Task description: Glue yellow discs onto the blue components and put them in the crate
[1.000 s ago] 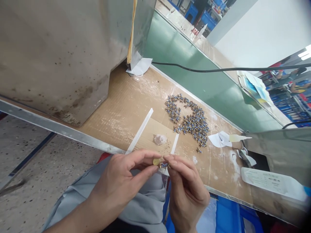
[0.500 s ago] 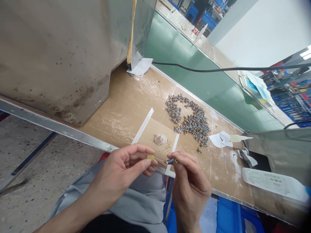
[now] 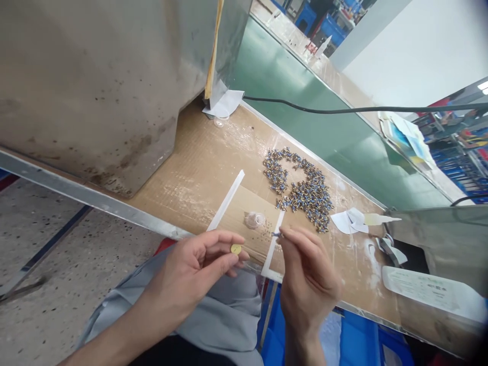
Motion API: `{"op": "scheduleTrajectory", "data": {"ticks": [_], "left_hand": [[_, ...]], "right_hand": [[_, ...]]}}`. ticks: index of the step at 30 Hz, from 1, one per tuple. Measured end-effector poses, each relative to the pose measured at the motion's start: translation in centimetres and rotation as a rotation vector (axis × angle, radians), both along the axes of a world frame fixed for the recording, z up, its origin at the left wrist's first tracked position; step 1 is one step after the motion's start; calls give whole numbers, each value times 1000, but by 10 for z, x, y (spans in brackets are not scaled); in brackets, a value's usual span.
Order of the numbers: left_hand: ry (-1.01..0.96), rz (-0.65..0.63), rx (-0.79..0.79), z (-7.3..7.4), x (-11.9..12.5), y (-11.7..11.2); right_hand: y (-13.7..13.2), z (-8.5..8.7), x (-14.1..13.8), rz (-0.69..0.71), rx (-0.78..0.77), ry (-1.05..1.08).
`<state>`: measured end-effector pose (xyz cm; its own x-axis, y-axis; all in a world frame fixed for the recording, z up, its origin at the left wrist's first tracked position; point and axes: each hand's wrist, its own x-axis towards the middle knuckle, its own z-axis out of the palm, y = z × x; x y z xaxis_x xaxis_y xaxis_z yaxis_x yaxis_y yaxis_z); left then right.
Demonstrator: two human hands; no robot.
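Observation:
Between thumb and fingers, my left hand (image 3: 208, 267) pinches a small round yellow disc (image 3: 236, 249) near the table's front edge. My right hand (image 3: 308, 274) is closed on a tiny blue and gold figurine-like piece (image 3: 276, 235), held at the fingertips above the cardboard. A large pile of similar blue and gold pieces (image 3: 308, 195) lies behind it on the table. Just beyond my hands sits a small clear bag or dish of brownish bits (image 3: 254, 220), with loose specks scattered beside it. The exact kind of these small pieces is too fine to make out.
White tape strips (image 3: 226, 199) mark the cardboard surface (image 3: 198, 168). To the right are a glue bottle with a pointed tip (image 3: 377, 219), paper scraps (image 3: 348, 221) and a large white bottle (image 3: 430, 292). A stained metal box (image 3: 87, 91) fills the left. A black cable (image 3: 324, 110) crosses behind.
My right hand has moved up and slightly right with its small piece, away from my left hand. The left hand keeps the yellow disc in nearly the same spot.

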<state>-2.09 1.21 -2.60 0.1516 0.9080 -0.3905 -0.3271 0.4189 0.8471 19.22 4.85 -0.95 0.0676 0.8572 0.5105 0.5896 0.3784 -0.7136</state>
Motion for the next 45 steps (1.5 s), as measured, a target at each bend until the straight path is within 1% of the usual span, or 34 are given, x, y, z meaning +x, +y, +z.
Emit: {"op": "scheduleTrajectory", "data": {"ticks": [2,5,9,19,25,36,41,45], "left_hand": [[57,-19,34,2,2,-1],[182,-41,128,9,4,-1],[309,-28,235,16,5,0],[424,11,332,22,10,-4],[483,-24,351,22,9,-7],[499,-6,418,24,10,-9],[537,2,455,25,9,-11],[581,11,502,27,9,-13]], "right_hand": [[-10,4,-2,82,-48,57],[-20,6,-6,187,-71,87],[-22,5,-10,241,-76,89],[-22,8,-10,241,-55,57],[-23,8,-10,250,-50,49],[-24,9,-8,266,-47,33],[-24,9,-10,272,-30,31],[-26,9,-9,284,-4,-9]]}}
